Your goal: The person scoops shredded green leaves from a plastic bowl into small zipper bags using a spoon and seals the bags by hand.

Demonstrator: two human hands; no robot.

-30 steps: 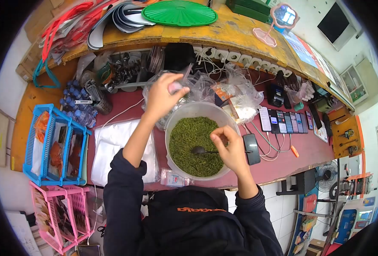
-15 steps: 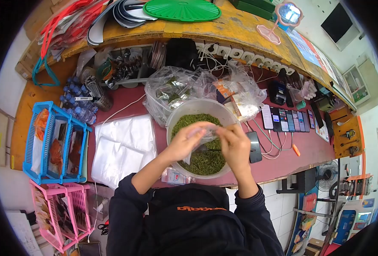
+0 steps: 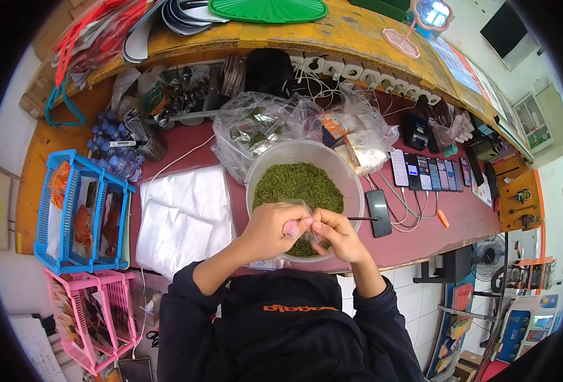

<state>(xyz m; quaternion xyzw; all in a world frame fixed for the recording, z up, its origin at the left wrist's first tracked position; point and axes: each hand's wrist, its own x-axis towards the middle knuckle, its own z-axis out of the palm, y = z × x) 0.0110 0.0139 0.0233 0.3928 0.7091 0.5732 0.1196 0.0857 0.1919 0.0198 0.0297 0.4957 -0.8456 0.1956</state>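
My left hand and my right hand meet over the near side of a white round tub. Their fingertips pinch a small clear plastic bag between them, partly hidden by the fingers. Finely chopped dried green leaves fill the lower part of the tub. A thin dark handle sticks out over the tub's right rim beside my right hand; its other end is hidden.
Flat clear plastic bags lie left of the tub. Behind it is a large clear bag with silvery packets. A phone lies on the right, with several more phones beyond. Blue baskets stand at far left.
Both hands have come down and nearer to my body, still pinching the plastic bag. More of the green leaves and the dark handle now show.
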